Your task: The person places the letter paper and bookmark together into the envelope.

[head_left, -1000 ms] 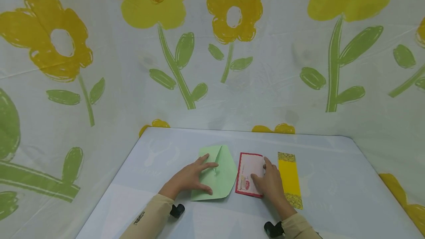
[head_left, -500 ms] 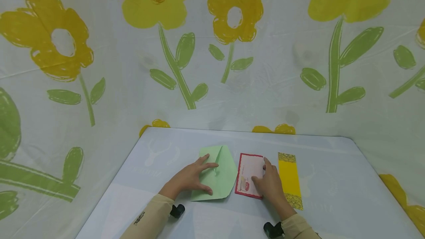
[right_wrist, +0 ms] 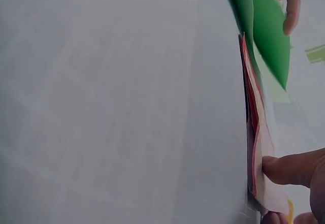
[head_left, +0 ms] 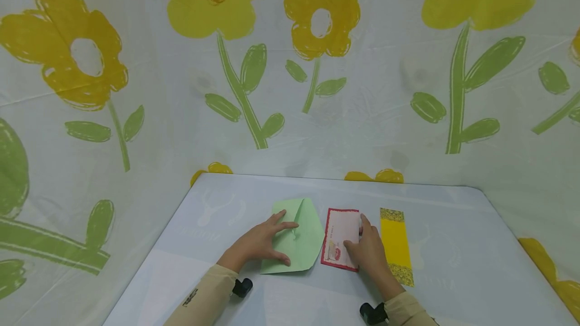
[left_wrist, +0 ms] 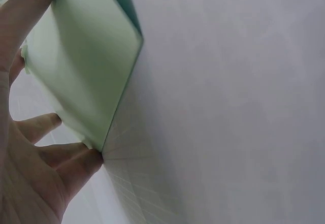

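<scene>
A pale green envelope (head_left: 305, 245) lies on the white table with its pointed flap to the right. My left hand (head_left: 263, 239) rests on its left part, fingers spread. In the left wrist view, fingertips touch the edge of the green paper. To the right of the envelope is a red-bordered pink card (head_left: 340, 228) with small print and a picture. My right hand (head_left: 371, 250) pinches the card's right side. The right wrist view has the thumb (right_wrist: 289, 169) on the card's face and fingertips partly hidden beneath it. Several red-edged layers show along the card's side.
A yellow strip of paper (head_left: 394, 238) with patterned gold ends lies just right of my right hand. Behind the table's far edge hangs a white cloth (head_left: 376, 89) printed with yellow flowers. Black wrist cameras sit under both wrists.
</scene>
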The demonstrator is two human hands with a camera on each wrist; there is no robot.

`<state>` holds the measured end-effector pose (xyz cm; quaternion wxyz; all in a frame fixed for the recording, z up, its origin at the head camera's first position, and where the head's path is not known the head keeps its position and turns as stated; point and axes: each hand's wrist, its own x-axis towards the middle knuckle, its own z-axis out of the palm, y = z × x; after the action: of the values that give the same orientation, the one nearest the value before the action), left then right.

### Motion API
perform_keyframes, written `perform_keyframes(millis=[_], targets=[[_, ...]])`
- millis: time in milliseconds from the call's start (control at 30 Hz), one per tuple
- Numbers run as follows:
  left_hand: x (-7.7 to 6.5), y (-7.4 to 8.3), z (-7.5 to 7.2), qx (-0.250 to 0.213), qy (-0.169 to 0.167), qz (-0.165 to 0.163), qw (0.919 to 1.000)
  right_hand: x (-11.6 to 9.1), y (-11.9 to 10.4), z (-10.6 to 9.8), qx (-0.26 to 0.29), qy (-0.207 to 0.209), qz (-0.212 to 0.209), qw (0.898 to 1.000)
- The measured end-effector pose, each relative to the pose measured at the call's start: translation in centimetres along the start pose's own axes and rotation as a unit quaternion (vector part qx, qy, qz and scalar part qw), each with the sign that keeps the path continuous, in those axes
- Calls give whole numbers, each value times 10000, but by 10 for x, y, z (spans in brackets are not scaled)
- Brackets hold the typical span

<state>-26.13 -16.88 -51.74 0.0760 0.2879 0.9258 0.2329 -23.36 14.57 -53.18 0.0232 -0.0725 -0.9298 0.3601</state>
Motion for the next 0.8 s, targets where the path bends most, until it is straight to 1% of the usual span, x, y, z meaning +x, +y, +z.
perform_keyframes(millis=[267,400,800], targets=[[0,2,-1,8,-34,-15,10000,0,-1,-1,35,-108,26,9999],[0,2,-2,-4,-47,-9,10000,0,-1,0,-26,-75,4,10000],[0,2,-1,-3,-57,-27,10000,-1,2,0,42,-40,-99,9999]])
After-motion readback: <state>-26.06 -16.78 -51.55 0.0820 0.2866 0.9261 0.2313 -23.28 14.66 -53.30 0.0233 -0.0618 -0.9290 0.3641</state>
